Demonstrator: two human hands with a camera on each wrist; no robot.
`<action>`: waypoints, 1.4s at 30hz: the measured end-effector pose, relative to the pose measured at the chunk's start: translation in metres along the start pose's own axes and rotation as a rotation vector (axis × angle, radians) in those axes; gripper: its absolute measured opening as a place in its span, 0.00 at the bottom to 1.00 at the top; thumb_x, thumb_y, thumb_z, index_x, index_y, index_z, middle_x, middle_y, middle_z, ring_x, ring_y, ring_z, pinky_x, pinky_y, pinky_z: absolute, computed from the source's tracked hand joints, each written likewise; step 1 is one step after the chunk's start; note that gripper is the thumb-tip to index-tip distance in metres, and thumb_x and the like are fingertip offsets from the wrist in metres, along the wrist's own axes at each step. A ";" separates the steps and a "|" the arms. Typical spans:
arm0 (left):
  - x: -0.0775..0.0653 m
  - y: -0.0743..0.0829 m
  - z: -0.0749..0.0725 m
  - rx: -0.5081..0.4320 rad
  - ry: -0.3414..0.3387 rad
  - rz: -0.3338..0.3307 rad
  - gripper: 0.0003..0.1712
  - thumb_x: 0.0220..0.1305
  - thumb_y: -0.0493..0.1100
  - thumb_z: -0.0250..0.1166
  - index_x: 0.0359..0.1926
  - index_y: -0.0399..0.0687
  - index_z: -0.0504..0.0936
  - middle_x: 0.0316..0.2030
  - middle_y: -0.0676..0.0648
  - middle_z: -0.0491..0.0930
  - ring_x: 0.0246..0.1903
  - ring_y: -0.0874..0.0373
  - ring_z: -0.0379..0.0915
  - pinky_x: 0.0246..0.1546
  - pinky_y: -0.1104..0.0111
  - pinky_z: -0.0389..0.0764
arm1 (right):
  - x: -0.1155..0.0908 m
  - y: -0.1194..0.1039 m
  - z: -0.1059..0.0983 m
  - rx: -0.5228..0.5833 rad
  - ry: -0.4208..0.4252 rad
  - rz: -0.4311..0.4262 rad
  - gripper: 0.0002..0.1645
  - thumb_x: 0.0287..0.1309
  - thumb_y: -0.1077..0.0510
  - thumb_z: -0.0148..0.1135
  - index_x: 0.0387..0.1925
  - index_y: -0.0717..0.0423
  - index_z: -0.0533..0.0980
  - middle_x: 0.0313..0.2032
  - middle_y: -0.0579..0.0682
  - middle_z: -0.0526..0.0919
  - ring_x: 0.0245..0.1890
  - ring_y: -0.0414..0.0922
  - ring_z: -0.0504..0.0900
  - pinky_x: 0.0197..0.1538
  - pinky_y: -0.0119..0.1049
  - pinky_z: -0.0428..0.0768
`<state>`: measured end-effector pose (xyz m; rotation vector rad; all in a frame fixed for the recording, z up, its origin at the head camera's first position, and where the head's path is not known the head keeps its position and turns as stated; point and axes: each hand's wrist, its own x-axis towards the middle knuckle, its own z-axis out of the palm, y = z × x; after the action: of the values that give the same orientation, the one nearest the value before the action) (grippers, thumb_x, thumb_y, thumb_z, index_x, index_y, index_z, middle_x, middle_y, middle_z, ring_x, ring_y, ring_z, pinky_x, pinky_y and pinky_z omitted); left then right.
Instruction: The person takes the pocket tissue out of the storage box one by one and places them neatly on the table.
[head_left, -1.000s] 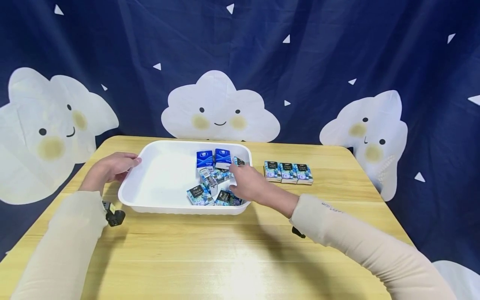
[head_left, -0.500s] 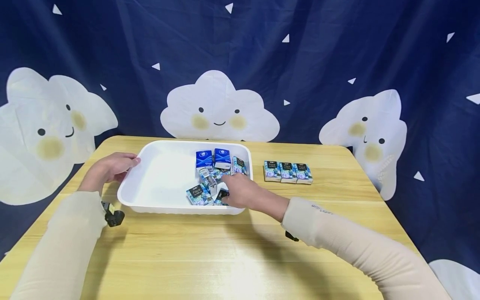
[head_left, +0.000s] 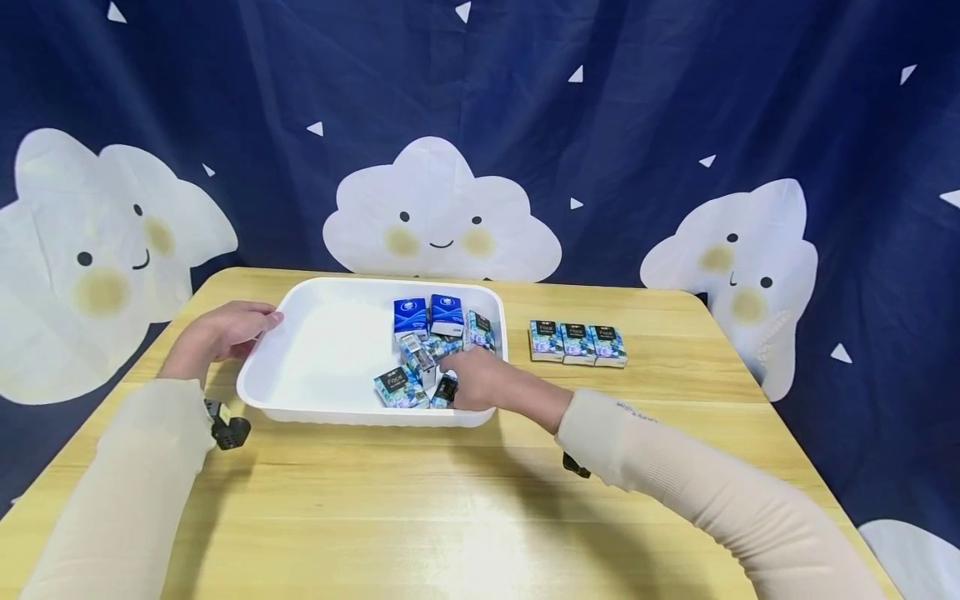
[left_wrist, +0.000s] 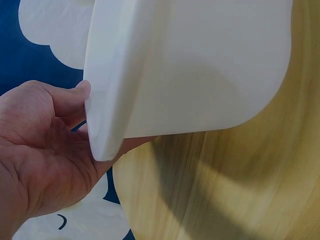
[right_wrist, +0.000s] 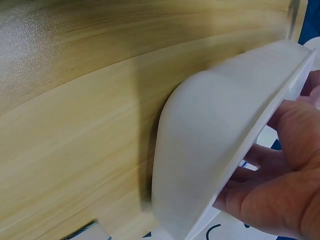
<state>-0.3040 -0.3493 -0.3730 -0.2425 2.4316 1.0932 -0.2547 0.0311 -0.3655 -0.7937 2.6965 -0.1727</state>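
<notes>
A white plastic tray (head_left: 322, 350) stands on the table. My left hand (head_left: 232, 329) grips its left rim, with the thumb on the rim and fingers underneath in the left wrist view. My right hand (head_left: 480, 379) reaches over the front right rim to a floral tissue pack (head_left: 443, 392) at the tray's front; its fingertips are partly hidden by the tray wall in the right wrist view, and I cannot tell whether they pinch the pack. Beside it lie another floral pack (head_left: 400, 388), a pack on its side (head_left: 417, 357) and a floral pack (head_left: 480, 330) at the right wall.
Two blue tissue packs, one on the left (head_left: 410, 317) and one on the right (head_left: 447, 313), stand at the tray's back. A row of three floral packs (head_left: 578, 344) lies on the wooden table (head_left: 360, 500) right of the tray. A dark blue curtain (head_left: 600, 125) hangs behind.
My right hand has moved from the floral pack by the tray's right wall toward the front one, uncovering the former. My left hand has stayed on the rim.
</notes>
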 end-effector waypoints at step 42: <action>-0.001 0.001 0.000 0.002 -0.006 0.006 0.35 0.83 0.50 0.39 0.78 0.31 0.45 0.64 0.30 0.62 0.50 0.48 0.73 0.43 0.65 0.80 | 0.002 0.001 -0.005 0.023 -0.037 0.001 0.36 0.54 0.68 0.63 0.67 0.55 0.74 0.66 0.52 0.78 0.56 0.46 0.78 0.56 0.38 0.79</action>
<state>-0.3039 -0.3487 -0.3716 -0.2309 2.4298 1.0925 -0.2582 0.0315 -0.3616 -0.7818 2.6557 -0.1868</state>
